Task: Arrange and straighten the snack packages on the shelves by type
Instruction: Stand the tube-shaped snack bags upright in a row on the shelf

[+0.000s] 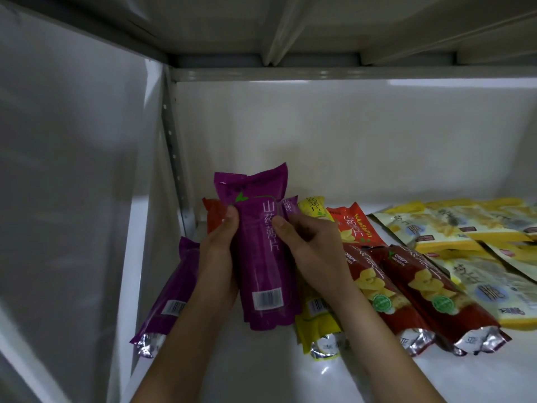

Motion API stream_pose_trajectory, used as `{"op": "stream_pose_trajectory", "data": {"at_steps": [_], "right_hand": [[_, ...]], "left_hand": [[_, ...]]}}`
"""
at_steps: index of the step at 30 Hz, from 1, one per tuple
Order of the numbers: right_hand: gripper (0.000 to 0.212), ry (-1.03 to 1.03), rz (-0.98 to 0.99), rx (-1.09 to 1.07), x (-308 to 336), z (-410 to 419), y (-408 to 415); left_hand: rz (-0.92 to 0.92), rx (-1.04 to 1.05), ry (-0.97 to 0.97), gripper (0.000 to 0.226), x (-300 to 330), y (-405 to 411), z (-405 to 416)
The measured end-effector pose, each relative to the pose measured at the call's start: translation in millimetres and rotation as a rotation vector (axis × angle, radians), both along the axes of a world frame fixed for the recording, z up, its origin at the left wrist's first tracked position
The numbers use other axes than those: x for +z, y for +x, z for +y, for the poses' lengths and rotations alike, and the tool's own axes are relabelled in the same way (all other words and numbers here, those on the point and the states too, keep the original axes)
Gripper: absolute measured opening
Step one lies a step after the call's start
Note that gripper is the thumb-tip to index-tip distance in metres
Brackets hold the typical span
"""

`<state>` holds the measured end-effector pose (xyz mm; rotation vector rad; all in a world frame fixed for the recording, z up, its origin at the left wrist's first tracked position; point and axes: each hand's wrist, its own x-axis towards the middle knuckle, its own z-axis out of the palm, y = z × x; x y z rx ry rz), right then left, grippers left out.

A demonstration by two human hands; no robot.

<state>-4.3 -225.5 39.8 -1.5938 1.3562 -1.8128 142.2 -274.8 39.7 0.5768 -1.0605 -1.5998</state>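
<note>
White metal shelf point(290, 373) with a white back wall carries snack packs lying flat. Left hand point(216, 257) and right hand point(312, 245) both grip purple packages point(263, 257) above its left end, beside red packages point(406, 289).

2 bare forearms are showing w/ no sleeves, cuffs or gloves on them. The bare left hand point(220, 242) is wearing no ring, watch or band; its short, plain thumbnail is showing, unpainted. The bare right hand point(308, 242) is likewise wearing nothing on fingers or wrist; nails short & unpainted too. No marks or tattoos are showing on either arm.
</note>
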Motion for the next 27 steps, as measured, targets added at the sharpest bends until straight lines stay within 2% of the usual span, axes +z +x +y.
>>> {"op": "stream_pose_trajectory", "data": {"at_steps": [4,8,9,10,13,14,17,20,22,24,27], "right_hand": [[0.041,0.032,-0.051,0.09,-1.0,0.2,1.6],[0.043,-0.04,-0.06,0.019,1.5,-0.5,1.1],[0.042,-0.049,-0.041,-0.006,2.0,-0.9,0.7],[0.042,-0.051,-0.022,-0.024,1.8,-2.1,-0.3],[0.031,-0.022,0.004,-0.026,-0.3,-2.7,0.4],[0.028,-0.004,0.012,-0.017,-0.4,-1.3,1.9],[0.032,0.05,-0.012,0.026,-1.3,0.1,4.7],[0.054,0.032,-0.1,0.045,1.0,0.4,6.8],[0.07,-0.04,-0.073,-0.017,1.6,-0.2,6.3],[0.071,-0.098,-0.044,-0.056,2.1,-0.4,5.4],[0.06,-0.113,-0.076,-0.076,2.9,-0.7,4.5]], "left_hand": [[-0.011,0.007,-0.028,0.063,0.7,4.4,-0.3],[-0.075,-0.029,-0.064,0.031,-0.3,0.8,3.8],[-0.076,-0.033,-0.068,0.029,-0.6,0.2,3.9],[-0.07,-0.031,-0.068,0.033,-0.5,-0.5,4.1],[-0.039,-0.002,-0.037,0.072,1.7,-1.3,4.6],[-0.032,0.014,-0.036,0.074,1.9,-1.1,3.6],[-0.07,0.054,-0.038,0.045,1.8,2.0,0.6],[-0.114,0.047,-0.059,0.04,0.3,1.5,3.1],[-0.134,0.047,-0.084,0.042,1.3,0.1,7.4],[-0.137,0.033,-0.104,0.038,1.5,-1.1,8.8],[-0.122,-0.021,-0.12,0.028,1.6,-3.8,7.8]]}}
